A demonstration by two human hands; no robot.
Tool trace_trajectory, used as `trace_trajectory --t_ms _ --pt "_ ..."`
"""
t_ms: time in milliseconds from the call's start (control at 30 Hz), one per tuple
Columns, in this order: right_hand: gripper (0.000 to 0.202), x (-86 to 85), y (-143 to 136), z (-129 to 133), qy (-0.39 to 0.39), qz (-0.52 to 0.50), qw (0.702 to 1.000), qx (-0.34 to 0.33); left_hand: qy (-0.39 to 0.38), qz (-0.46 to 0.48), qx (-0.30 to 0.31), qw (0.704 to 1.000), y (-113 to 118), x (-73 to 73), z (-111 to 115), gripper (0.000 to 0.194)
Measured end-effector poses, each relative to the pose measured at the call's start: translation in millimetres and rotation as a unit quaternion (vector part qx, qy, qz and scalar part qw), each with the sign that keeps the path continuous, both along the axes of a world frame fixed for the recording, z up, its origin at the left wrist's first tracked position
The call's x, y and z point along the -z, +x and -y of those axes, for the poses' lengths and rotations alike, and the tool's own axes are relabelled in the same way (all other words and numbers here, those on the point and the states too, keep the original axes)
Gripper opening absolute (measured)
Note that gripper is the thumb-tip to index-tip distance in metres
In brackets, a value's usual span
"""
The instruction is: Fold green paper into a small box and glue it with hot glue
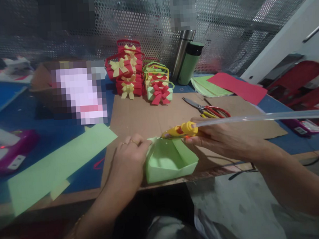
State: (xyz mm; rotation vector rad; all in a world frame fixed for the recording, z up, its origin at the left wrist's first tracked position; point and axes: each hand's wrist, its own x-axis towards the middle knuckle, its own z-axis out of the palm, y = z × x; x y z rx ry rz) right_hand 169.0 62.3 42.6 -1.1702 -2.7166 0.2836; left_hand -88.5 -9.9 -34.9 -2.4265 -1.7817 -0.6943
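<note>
A light green paper box (172,171) with an open top stands at the front edge of the cardboard sheet. My left hand (133,153) grips its far left corner, the fingertips partly hidden by the paper. In my right hand (211,136) is a yellow hot glue gun (180,130), its nozzle pointing left at the far rim of the box. A long clear glue stick (264,117) runs out of the back of the gun to the right. My right fingers are wrapped round the gun's handle, which is mostly hidden.
Scissors (207,107) with red handles lie beyond my right hand. Small red paper baskets (129,83) and green ones (160,92) with bows stand at the back, near a green bottle (190,63). Green paper strips (62,165) lie left; red paper (238,87) lies back right.
</note>
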Motion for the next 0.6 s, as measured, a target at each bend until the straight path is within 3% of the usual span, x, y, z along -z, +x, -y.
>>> trace_trajectory --t_ms 600 --pt "0.046 -1.9 -5.1 0.8 -0.009 0.036 0.999 0.017 0.005 0.011 -0.006 1.000 0.1 4.3 -0.8 0.029"
